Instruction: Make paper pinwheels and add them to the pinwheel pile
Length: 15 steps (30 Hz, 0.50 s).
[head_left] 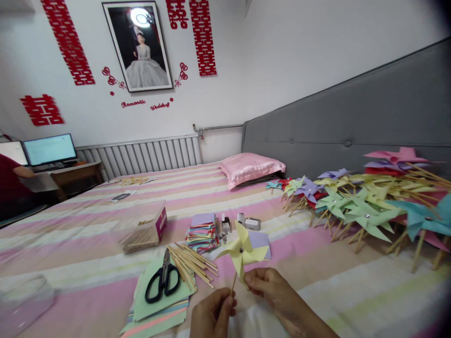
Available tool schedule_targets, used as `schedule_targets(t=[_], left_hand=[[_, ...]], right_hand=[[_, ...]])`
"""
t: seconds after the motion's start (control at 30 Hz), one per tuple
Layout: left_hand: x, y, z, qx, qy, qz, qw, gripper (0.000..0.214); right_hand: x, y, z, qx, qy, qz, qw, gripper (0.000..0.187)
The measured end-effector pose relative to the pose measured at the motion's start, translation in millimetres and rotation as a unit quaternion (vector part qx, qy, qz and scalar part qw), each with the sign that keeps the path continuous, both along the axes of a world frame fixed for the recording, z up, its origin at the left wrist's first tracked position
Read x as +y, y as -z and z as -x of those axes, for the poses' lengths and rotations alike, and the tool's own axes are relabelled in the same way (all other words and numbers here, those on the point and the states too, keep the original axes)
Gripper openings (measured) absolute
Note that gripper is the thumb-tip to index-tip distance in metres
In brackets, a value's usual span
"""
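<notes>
Pinwheel (243, 251): yellow, pin at centre, held upright low in view, just above both hands and over the bed (88, 244).

Left hand (211, 314): closed. Thumb and forefinger pinch the lower end of the stick (233, 284). The stick rises from this pinch to the back of the blades.

Right hand (273, 288): just right of the left, not touching it. Fingertips are closed on the tip of the lowest blade. The pinwheel therefore sits above and between the 2 grips.

Surroundings:
- Scissors (162, 280), black handles, lie closed on green sheets (148, 305), left of the hands.
- Loose sticks (192, 265) are fanned out between the scissors and the pinwheel.
- Paper stack (202, 233), mixed colours, sits behind those.
- Lilac square (260, 241) lies flat behind the yellow blades.
- Box (146, 232) lies further left.
- Finished pile (366, 206) of many colours lies along the grey headboard, well right of the hands.
- Pink pillow (252, 168) is at the far end.
</notes>
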<state>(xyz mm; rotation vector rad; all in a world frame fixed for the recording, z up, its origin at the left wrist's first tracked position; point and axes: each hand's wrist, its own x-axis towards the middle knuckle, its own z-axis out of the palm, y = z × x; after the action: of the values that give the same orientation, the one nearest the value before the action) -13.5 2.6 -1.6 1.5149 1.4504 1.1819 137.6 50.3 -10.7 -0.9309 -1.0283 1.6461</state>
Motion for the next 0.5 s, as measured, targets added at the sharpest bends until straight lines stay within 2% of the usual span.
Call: schedule_targets(t=[0.17, 0.33, 0.5], left_hand=[[0.0, 0.9, 0.4, -0.003, 0.002, 0.001, 1.0, 0.029], [0.5, 1.6, 0.7, -0.012, -0.003, -0.001, 1.0, 0.029], [0.8, 2.2, 1.8, -0.01, -0.005, -0.005, 1.0, 0.029]], right_hand=[[0.6, -4.6, 0.0, -0.011, 0.005, -0.017, 1.0, 0.029], [0.6, -9.3, -2.8, -0.025, 0.056, -0.028, 0.998, 0.027], [6.9, -4.0, -7.5, -0.019, 0.11, -0.025, 0.993, 0.021]])
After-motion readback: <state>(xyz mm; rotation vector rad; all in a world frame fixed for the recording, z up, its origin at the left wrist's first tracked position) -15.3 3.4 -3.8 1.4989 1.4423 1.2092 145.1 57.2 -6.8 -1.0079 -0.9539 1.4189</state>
